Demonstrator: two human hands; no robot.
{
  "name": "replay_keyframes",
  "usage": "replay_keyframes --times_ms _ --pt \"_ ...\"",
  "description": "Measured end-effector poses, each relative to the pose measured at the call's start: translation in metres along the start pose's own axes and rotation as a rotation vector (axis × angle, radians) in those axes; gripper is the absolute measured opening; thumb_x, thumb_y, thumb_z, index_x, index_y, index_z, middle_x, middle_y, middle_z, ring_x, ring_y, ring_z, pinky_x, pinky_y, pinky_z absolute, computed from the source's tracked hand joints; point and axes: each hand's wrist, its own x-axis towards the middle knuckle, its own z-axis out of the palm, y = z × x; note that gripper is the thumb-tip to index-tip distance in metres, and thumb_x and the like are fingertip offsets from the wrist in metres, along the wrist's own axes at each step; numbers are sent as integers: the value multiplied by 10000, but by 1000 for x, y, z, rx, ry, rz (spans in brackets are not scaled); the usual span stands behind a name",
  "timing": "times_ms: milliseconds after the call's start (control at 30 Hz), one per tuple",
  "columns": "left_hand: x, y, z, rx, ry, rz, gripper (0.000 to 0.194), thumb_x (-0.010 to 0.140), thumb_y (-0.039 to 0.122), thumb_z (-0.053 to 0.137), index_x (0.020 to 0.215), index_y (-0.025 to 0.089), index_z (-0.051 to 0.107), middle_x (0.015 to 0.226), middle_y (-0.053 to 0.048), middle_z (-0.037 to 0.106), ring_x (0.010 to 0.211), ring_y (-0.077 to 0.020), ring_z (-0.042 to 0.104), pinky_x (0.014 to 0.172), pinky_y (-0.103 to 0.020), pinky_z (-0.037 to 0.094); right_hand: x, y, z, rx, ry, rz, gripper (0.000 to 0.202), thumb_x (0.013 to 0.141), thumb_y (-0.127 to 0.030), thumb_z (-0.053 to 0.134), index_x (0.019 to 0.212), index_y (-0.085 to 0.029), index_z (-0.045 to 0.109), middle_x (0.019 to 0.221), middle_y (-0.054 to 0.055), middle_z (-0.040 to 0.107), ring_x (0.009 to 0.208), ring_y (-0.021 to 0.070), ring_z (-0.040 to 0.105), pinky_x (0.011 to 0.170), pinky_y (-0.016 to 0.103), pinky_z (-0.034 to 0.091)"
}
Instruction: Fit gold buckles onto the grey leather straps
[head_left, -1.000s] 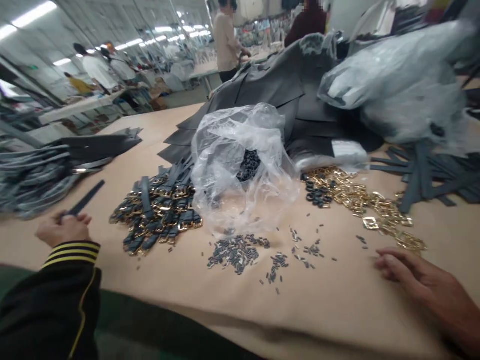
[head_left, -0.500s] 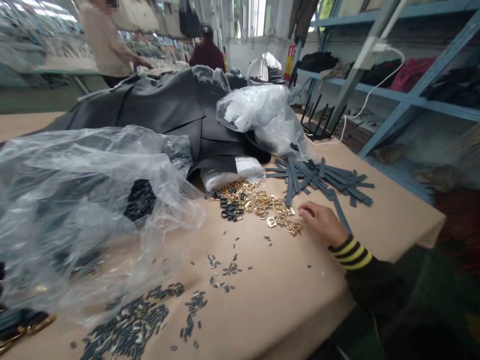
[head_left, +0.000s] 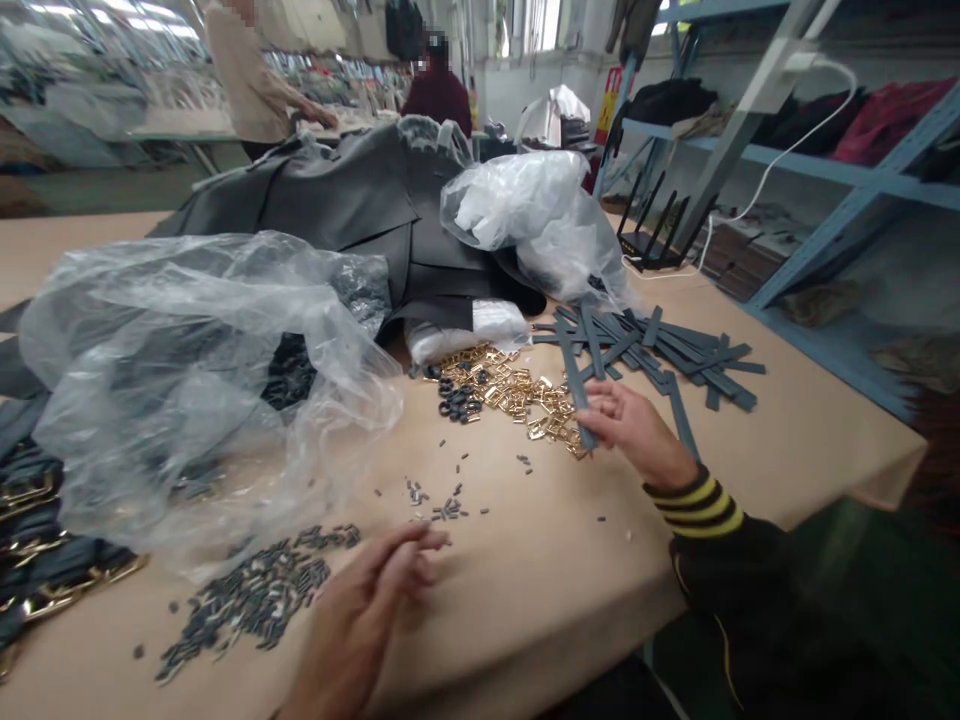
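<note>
My right hand point(head_left: 622, 425) is closed on a dark grey strap point(head_left: 574, 375), gripping it near its lower end while it stands up at a slant. Behind it lies a pile of similar straps point(head_left: 675, 350). Just left of the fingers are gold buckles point(head_left: 529, 395), and beside those, black rings point(head_left: 459, 398). My left hand point(head_left: 386, 585) hovers over the near part of the table, fingers loosely bent and apart, with nothing seen in them. Small dark loops point(head_left: 255, 590) are heaped to its left, and a few more point(head_left: 450, 508) lie scattered just beyond it.
Clear plastic bags point(head_left: 217, 320) cover the table's left side. Dark fabric pieces point(head_left: 330, 190) and another plastic bag point(head_left: 525, 205) lie behind. A router point(head_left: 652, 245) with a white cable stands by the blue shelf point(head_left: 847, 175). Two people work in the background.
My right hand has taken hold of a strap from the pile and holds it over the buckles. My left hand has come into view at the bottom. The view has shifted slightly.
</note>
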Motion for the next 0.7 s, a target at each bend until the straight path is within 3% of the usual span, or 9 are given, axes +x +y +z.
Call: replay_keyframes --times_ms 67,100,167,233,367,533,600,700 --pt "1 0 40 -134 -229 -134 337 791 406 486 968 141 595 801 -72 667 515 -113 546 462 -235 450 -37 -3 14 198 -222 112 344 712 -320 609 961 -138 455 676 -19 516 507 65 476 422 164 373" --pt "5 0 59 -202 -286 -156 341 795 411 479 969 138 584 747 -56 655 488 -97 525 437 -216 426 -53 -2 22 262 -315 174 317 713 -314 612 936 -139 471 669 -22 514 492 57 470 410 157 368" --pt "14 0 88 -335 -327 -171 286 772 400 519 841 129 579 561 11 567 413 -60 455 388 -172 360 -78 3 37 358 -438 233 273 723 -307 610 902 -138 494 683 -17 529 481 42 463 412 147 375" --pt "19 -1 103 -462 -306 -214 254 743 386 560 713 136 528 467 56 482 354 -34 399 355 -146 300 -91 11 46 415 -490 251 250 735 -303 602 896 -133 514 732 5 563 509 41 478 437 146 390" --pt "16 -5 104 -565 -234 -319 257 693 353 617 662 148 464 453 61 500 341 -32 425 364 -133 328 -95 23 48 461 -505 259 289 733 -304 605 954 -132 533 797 28 584 597 65 522 490 157 416" --pt "11 -8 101 -547 -202 -308 246 691 341 620 677 146 472 455 58 517 346 -34 448 369 -128 361 -97 25 42 444 -493 234 335 739 -282 597 1019 -144 474 768 15 564 587 72 521 474 162 405" --pt "10 -8 102 -548 -206 -303 240 696 335 616 677 142 475 447 58 515 341 -32 445 364 -124 358 -98 25 43 407 -496 147 297 795 -266 523 1064 -166 448 733 -1 553 564 74 511 475 176 413" --pt "7 -7 104 -553 -222 -307 242 698 332 615 664 138 474 436 56 513 330 -28 431 353 -118 345 -98 25 45 213 -416 -141 243 832 -210 451 1070 -188 495 830 32 573 687 111 544 606 248 466"
